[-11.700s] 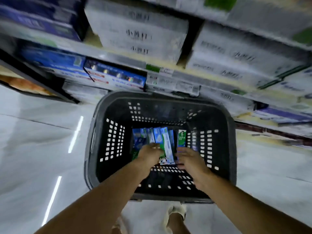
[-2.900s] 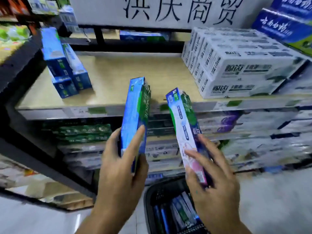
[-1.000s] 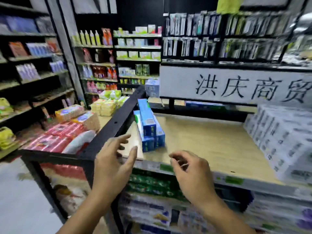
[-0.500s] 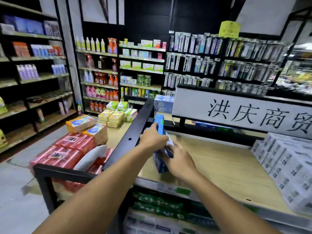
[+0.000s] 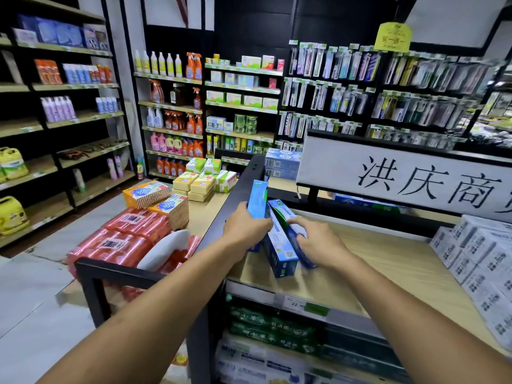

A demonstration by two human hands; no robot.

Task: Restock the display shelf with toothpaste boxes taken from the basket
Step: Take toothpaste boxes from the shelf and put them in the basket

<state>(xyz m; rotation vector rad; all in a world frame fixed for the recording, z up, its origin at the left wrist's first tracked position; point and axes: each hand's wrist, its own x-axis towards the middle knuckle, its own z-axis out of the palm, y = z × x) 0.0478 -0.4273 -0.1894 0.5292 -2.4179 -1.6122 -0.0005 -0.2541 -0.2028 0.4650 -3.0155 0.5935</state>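
Note:
A small group of blue toothpaste boxes (image 5: 278, 245) lies at the left end of the wooden display shelf (image 5: 368, 270). My left hand (image 5: 245, 227) grips one blue box (image 5: 258, 199) that stands tilted up on end against the black frame. My right hand (image 5: 313, 239) holds another blue and green box (image 5: 282, 213) lying beside it, fingers curled over its top. The basket is out of view.
A stack of white toothpaste boxes (image 5: 482, 261) fills the shelf's right end. A white sign with black characters (image 5: 401, 176) stands behind the shelf. Left of the black frame (image 5: 238, 195) a lower table carries red packs (image 5: 130, 234) and soap boxes (image 5: 194, 184). Green boxes (image 5: 271, 325) sit on the shelf below.
Both hands, empty a second ago, reached onto the boxes on the shelf. Since half a second ago the left hand has tipped its box more upright and the right hand has shifted slightly right.

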